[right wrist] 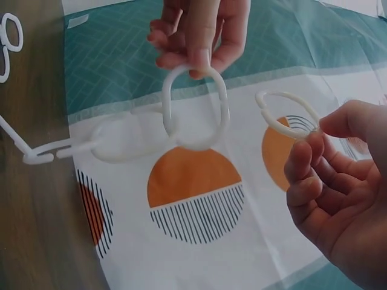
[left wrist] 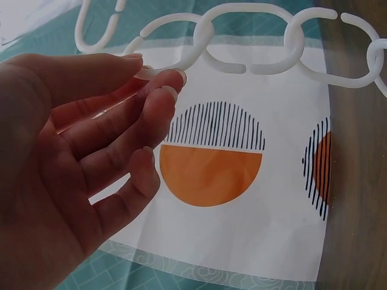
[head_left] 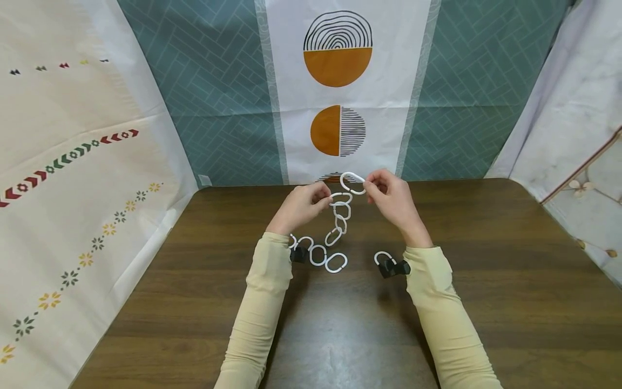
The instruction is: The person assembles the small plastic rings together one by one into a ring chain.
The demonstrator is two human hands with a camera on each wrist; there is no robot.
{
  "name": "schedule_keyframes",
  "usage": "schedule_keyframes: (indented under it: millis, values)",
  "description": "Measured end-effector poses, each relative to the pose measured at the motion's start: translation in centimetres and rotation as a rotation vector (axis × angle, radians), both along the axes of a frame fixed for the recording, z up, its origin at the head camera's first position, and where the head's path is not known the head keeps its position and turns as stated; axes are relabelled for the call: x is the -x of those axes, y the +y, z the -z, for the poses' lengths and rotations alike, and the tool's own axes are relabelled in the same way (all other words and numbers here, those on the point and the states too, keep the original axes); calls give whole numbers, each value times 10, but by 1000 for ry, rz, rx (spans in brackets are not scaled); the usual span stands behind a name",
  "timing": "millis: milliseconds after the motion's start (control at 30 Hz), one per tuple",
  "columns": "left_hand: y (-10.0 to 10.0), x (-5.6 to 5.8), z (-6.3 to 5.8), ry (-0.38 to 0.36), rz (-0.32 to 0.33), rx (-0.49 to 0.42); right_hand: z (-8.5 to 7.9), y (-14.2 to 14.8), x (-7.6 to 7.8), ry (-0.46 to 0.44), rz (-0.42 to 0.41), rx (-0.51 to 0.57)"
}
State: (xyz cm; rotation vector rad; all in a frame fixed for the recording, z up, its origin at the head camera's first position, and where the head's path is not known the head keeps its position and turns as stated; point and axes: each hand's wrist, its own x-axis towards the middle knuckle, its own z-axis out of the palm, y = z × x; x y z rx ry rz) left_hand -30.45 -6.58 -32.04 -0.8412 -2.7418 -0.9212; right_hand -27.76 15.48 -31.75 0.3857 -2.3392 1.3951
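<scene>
Chain (left wrist: 293,42) hangs from grip (left wrist: 66,163) (left).

Brown wood table (head_left: 175,308), pale glare (head_left: 345,335) on top; teal-and-white cloth (head_left: 221,108) behind; cream patterned cloth (head_left: 80,205) at left.

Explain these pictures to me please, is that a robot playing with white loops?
No robot here: those are a person's bare left hand and right hand. The big picture is from a camera on the person's head, looking down. The other two are from the left wrist camera and the right wrist camera. The left hand pinches a chain of white links. The right hand holds a single white link, apart from that chain. On the brown table lie more white links, and another link peeks out beside the right wrist camera.
</scene>
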Motion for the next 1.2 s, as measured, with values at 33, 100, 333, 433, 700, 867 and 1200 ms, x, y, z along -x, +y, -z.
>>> schedule_keyframes:
  millis: [33, 100, 333, 433, 700, 867, 1200]
  values:
    - [0, 0, 0, 3, -1, 1, 0, -1, 0, 2, 0, 6]
    - [1, -1, 0, 8, -1, -1, 1, -3, 0, 2, 1, 12]
    - [3, -2, 2, 20, 18, -12, 6, -10, -1, -29, 20, -38]
    - [4, -1, 4, 17, 24, -12, 7, -11, 0, -36, 22, -64]
    - [5, -2, 4, 9, 31, -17, 5, -10, -2, -48, 57, -93]
    - [5, -3, 4, 7, 21, -18, 5, -10, -3, -53, 79, -80]
    - [6, -3, 2, 17, 14, -12, 5, -11, -2, -82, 63, -82]
